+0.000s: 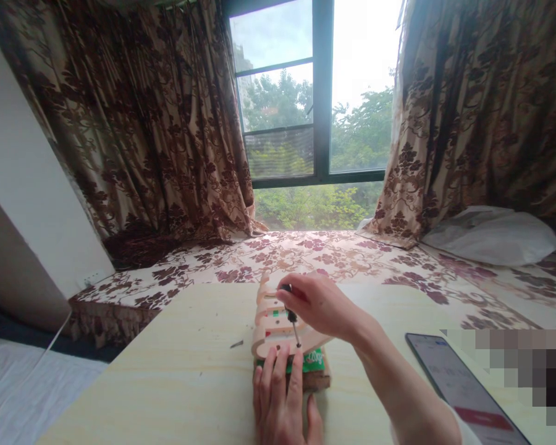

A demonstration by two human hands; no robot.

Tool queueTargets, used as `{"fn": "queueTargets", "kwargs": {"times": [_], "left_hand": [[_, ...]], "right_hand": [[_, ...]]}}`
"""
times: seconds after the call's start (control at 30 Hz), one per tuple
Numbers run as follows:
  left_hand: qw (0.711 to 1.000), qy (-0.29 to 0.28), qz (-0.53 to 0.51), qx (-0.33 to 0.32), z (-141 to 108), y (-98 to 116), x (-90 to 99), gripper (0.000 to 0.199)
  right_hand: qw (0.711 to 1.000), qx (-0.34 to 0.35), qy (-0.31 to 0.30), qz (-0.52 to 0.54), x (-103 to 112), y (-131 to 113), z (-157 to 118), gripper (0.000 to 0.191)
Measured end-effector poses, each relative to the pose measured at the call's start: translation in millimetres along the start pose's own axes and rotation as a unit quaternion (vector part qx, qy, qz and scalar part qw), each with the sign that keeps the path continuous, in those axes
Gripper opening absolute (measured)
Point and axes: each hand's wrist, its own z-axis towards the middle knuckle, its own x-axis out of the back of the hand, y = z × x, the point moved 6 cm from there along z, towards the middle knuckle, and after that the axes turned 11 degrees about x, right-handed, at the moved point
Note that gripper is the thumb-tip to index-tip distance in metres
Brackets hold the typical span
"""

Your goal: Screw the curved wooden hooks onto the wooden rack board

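Observation:
My right hand (312,300) is closed around the dark handle of a screwdriver (293,315). Its shaft slants down, and the tip meets a dark spot, perhaps a screw, in a pale wooden slatted piece (259,347). My left hand (278,402) lies with fingers stretched over the near edge of that piece, thumb apart at the right. Under the wood is a green printed package (312,360), which rests on a brown block (322,380). Small dark dots show along the slats. What is beneath my left palm is hidden.
A pale wood-grain table (167,371) carries the work. Left of the wooden piece lies a small dark sliver-like object (236,343). A phone (463,383) sits at the right. Beyond the table are a flowered cloth surface (306,250), a white plastic bag (495,235) and patterned curtains (167,123).

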Motion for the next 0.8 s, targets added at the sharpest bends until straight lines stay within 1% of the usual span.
{"fn": "queueTargets", "kwargs": {"times": [0.1,0.2,0.3,0.37,0.43,0.53,0.6,0.7,0.8], "left_hand": [[1.000,0.001,-0.001,0.002,0.0,-1.1,-0.6,0.055],[1.000,-0.005,-0.009,-0.002,0.5,0.1,-0.6,0.053],[1.000,-0.012,-0.010,0.003,1.9,1.8,1.1,0.052],[1.000,-0.016,-0.009,0.009,2.6,1.8,2.5,0.052],[1.000,-0.021,-0.008,0.010,2.8,0.9,3.2,0.053],[0.999,-0.035,-0.001,-0.012,1.8,1.0,1.3,0.055],[0.999,-0.033,-0.005,-0.010,1.6,0.9,0.3,0.055],[0.999,-0.019,-0.022,0.019,2.4,1.2,0.8,0.054],[0.999,-0.027,-0.022,0.027,3.0,3.3,1.3,0.053]], "right_hand": [[0.999,-0.021,0.012,-0.024,2.1,6.2,0.2,0.024],[0.999,-0.032,0.019,-0.036,4.0,7.2,-1.2,0.020],[1.000,-0.006,0.007,-0.013,3.9,1.5,-2.3,0.012],[1.000,0.011,-0.001,0.012,3.3,-0.9,-2.4,0.011],[1.000,0.005,0.006,0.011,3.5,2.1,-1.8,0.013],[0.999,-0.030,0.027,-0.018,4.4,12.5,-1.1,0.022],[0.998,-0.044,0.038,-0.030,5.0,17.0,-1.2,0.025],[0.999,-0.022,0.035,-0.023,5.0,12.4,-1.3,0.026],[1.000,0.017,0.011,0.012,3.0,1.5,-0.8,0.024]]}}
